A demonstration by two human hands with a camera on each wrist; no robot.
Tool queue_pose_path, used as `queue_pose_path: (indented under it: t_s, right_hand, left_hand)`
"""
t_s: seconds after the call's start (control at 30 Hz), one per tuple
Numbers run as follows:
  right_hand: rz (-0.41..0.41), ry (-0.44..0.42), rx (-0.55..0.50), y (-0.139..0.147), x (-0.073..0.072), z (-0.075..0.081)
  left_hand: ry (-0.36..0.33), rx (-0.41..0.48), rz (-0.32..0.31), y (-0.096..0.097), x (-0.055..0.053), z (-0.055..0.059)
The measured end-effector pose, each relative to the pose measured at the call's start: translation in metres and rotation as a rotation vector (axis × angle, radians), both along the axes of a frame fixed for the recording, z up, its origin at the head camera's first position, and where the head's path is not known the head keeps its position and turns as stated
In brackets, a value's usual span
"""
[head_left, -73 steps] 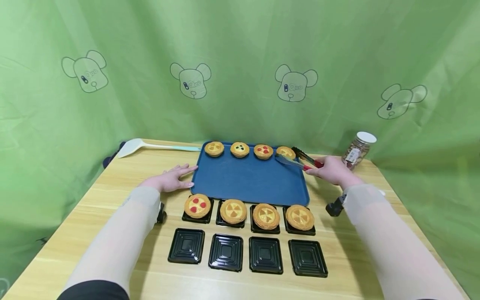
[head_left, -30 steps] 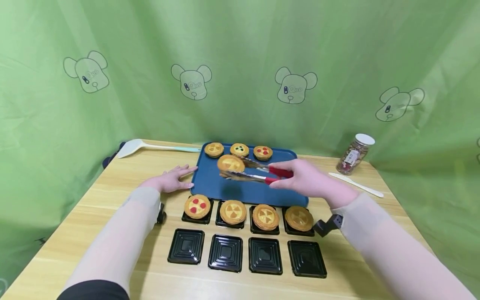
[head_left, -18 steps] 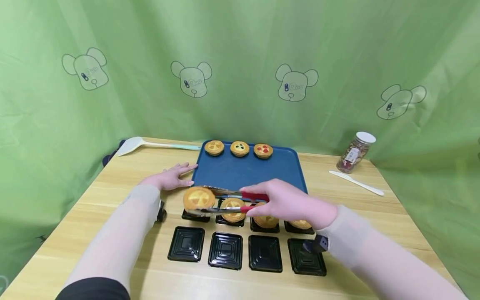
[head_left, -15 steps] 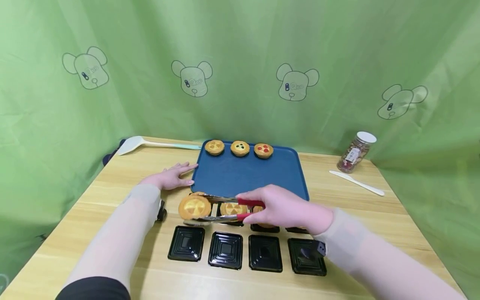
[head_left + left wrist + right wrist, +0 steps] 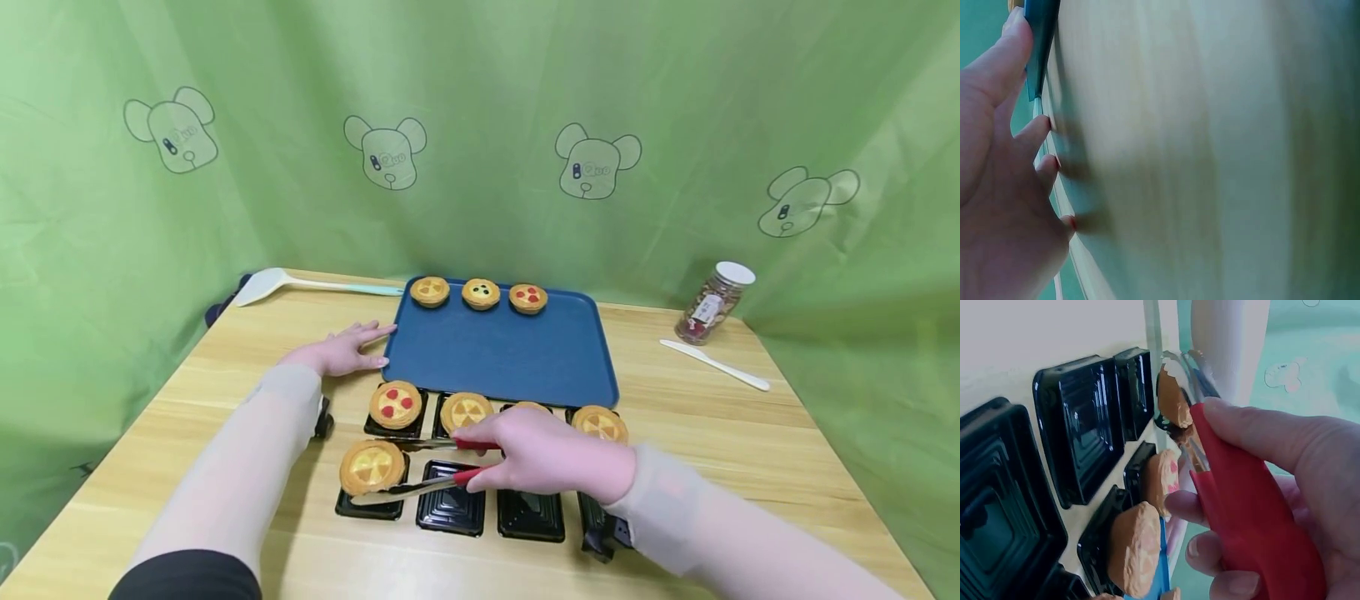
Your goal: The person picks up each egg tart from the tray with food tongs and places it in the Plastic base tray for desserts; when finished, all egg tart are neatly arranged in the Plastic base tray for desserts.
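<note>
My right hand grips red-handled tongs, whose tips hold an egg tart with yellow wedges on top. The tart sits over the leftmost black square tray of the near row. My left hand lies with spread fingers at the left edge of the blue tray; in the left wrist view its thumb touches the tray's edge. Three tarts stand along the blue tray's back, one of them an olive-dotted tart. In the far row a red-dotted tart and several wedge-topped ones sit on black trays.
Several black trays of the near row, such as one black tray, lie beneath and beside my right arm. A white turner lies back left. At the right stand a lidded jar and a white plastic knife. A green curtain closes the back.
With the tongs, my right hand took the rightmost tart off the blue tray, carried it left and toward me, and lowered it over the near left black tray. My left hand stayed put.
</note>
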State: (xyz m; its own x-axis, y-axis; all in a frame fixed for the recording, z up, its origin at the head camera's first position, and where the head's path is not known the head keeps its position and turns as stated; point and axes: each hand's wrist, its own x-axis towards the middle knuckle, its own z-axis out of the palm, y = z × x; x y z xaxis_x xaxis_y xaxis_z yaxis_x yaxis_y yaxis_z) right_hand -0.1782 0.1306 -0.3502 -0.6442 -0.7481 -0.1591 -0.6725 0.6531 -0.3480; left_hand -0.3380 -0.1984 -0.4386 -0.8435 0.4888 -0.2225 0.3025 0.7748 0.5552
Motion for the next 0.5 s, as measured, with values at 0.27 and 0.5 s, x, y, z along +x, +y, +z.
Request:
queue_pose_path:
  t_s: [0.27, 0.5]
  right_hand:
    - [0.0, -0.01, 0.024, -0.005, 0.003, -0.011]
    - [-0.001, 0.0, 0.021, -0.005, 0.0, -0.017]
  left_hand:
    - [-0.002, -0.008, 0.001, -0.001, -0.001, 0.0]
    - [0.002, 0.005, 0.004, -0.001, 0.0, -0.001]
